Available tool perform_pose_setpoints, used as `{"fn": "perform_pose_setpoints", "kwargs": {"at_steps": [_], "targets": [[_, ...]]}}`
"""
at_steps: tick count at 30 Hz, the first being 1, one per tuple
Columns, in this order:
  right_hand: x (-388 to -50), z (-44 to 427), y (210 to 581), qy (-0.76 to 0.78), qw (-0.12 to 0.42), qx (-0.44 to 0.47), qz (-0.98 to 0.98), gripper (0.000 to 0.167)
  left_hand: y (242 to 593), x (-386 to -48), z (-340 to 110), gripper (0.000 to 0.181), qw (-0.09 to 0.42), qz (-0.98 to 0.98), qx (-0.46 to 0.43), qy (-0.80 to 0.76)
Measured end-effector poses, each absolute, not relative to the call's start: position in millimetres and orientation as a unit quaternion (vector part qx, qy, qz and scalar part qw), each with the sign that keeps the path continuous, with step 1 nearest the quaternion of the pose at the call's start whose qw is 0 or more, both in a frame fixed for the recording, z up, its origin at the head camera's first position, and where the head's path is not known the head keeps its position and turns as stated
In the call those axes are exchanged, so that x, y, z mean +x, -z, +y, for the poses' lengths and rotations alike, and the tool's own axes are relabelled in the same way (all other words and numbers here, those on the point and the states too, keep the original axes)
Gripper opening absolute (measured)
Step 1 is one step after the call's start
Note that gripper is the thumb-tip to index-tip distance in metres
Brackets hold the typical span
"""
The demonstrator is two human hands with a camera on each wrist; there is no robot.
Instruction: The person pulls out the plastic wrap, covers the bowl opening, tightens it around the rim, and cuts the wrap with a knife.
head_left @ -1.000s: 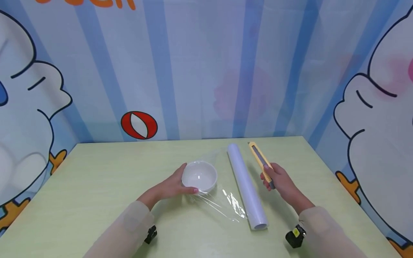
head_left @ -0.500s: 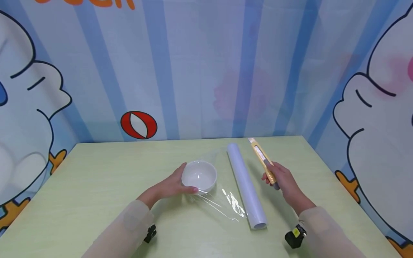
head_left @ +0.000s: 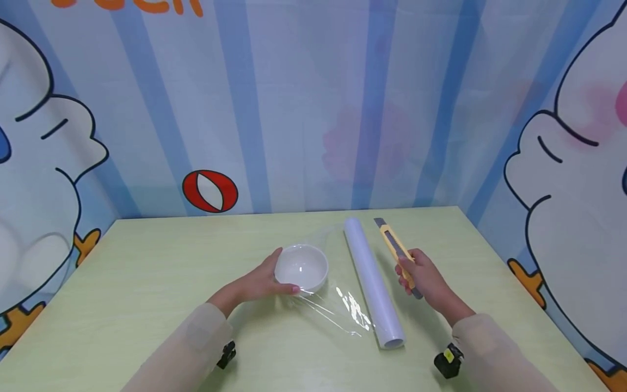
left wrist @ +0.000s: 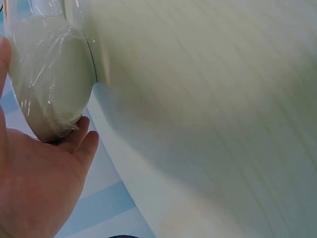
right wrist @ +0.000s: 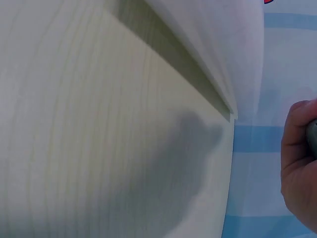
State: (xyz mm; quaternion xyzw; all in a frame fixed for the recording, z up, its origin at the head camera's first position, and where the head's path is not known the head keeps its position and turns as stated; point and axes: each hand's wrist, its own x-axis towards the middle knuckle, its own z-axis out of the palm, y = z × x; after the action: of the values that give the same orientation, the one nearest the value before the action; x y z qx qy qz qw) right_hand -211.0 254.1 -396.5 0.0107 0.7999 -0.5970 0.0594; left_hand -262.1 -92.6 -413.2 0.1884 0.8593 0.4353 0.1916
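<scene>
A white bowl (head_left: 301, 267) with clear film over it is held at its left side by my left hand (head_left: 264, 279), thumb at the near rim. Shiny film (head_left: 354, 307) stretches from the bowl to a long roll (head_left: 374, 283) lying on its right. In my right hand (head_left: 428, 280) is a yellow utility knife (head_left: 394, 245), its blade extended and pointing away, to the right of the roll. The left wrist view shows wrinkled film over the bowl (left wrist: 54, 74) beside the fingers of the left hand (left wrist: 44, 173). Only the curled right hand (right wrist: 301, 163) shows at the right wrist view's edge.
A pale wooden table (head_left: 171, 261) holds these things. Behind it hangs a blue striped backdrop (head_left: 303, 109) with cartoon figures at both sides. The roll (right wrist: 218, 44) rises at the top of the right wrist view, casting a shadow on the table.
The knife in my right hand has turned and dipped slightly, with more blade showing than in the earliest frame. My left hand, the bowl and the roll look nearly unmoved.
</scene>
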Motion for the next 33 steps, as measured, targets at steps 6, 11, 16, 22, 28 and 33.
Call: {"fn": "perform_pose_setpoints", "kwargs": {"at_steps": [6, 11, 16, 22, 28, 33], "targets": [[-211.0, 251.0, 400.0, 0.526, 0.025, 0.053, 0.848, 0.040, 412.2, -261.4, -93.9, 0.113, 0.213, 0.869, 0.167, -0.414], [-209.6, 251.0, 400.0, 0.494, 0.011, 0.086, 0.865, 0.046, 410.3, -262.5, -94.9, 0.115, 0.229, 0.872, 0.160, -0.402], [-207.5, 249.8, 399.0, 0.490, 0.022, 0.095, 0.866, 0.050, 403.4, -265.0, -95.9, 0.110, 0.232, 0.873, 0.155, -0.400], [-206.9, 248.1, 399.0, 0.491, 0.042, 0.099, 0.865, 0.050, 410.8, -263.8, -98.8, 0.116, 0.220, 0.872, 0.178, -0.400], [-206.6, 249.0, 401.2, 0.497, 0.061, 0.077, 0.862, 0.049, 420.7, -259.5, -102.9, 0.123, 0.201, 0.867, 0.189, -0.414], [-206.2, 247.7, 402.2, 0.502, 0.060, 0.061, 0.860, 0.048, 424.1, -260.0, -104.4, 0.123, 0.190, 0.873, 0.205, -0.400]]}}
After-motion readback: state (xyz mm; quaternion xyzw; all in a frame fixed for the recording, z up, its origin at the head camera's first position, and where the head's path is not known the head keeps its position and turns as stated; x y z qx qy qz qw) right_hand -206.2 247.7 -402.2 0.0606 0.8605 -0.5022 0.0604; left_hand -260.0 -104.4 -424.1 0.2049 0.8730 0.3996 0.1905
